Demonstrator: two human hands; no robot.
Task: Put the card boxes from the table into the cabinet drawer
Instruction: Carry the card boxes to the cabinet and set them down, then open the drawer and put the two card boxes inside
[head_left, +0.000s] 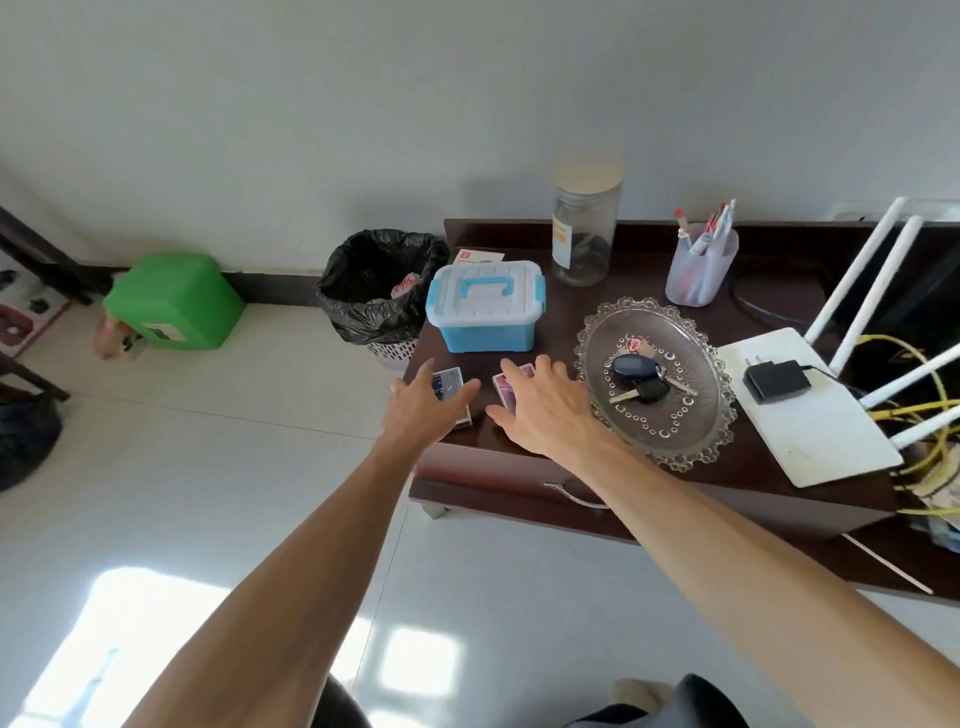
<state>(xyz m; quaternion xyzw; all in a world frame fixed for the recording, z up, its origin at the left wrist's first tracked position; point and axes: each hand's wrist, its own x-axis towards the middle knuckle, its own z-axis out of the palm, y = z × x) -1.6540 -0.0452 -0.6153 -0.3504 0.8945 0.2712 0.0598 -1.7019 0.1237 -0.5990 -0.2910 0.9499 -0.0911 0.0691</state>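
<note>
Left hand (423, 402) and right hand (540, 410) spread open, seemingly touching two card boxes (449, 384).

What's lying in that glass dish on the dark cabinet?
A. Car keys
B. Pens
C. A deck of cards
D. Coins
A: the glass dish holds car keys with dark fobs; the pens stand in a cup behind it, and the card boxes lie on the cabinet top under the hands.

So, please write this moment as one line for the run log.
left hand: over blue card box | right hand: over pink card box | drawer: shut
</note>
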